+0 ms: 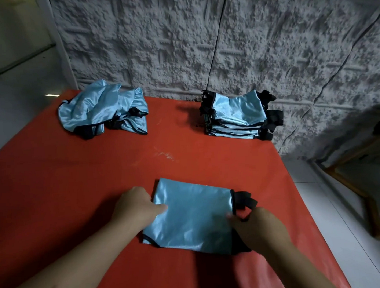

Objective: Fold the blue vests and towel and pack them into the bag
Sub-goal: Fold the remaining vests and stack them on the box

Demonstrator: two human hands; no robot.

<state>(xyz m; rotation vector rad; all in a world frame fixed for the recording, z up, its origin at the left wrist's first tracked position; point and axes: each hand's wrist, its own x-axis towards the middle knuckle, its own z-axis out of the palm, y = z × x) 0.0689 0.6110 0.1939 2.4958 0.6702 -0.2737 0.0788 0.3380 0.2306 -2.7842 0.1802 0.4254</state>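
Red table [77, 193] fills the lower and middle frame, set against a rough grey wall [267, 40].

Folded vest [188, 216]: lies flat on the table at lower centre, a shiny blue rectangle with black trim. Black straps [245, 200] stick out from its right edge.

Left hand [135, 205]: at the vest's left edge, thumb lying on top of the cloth, fingers curled at or under the edge; it grips that edge.

Right hand [261, 226]: at the vest's right edge, just below the straps, fingers curled at the black trim. It appears to pinch the edge, though the fingertips are partly hidden.

The two hands are apart, one on each side of the vest.

Stack [238, 117]: folded blue vests piled at the upper right of the table, close to the wall, black straps showing on both sides.

Heap [101, 111]: unfolded blue vests crumpled at the upper left of the table, well apart from the stack.

A thin black cord [216, 39] runs down the wall to the stack.

White tiled floor [319, 192] shows at right.
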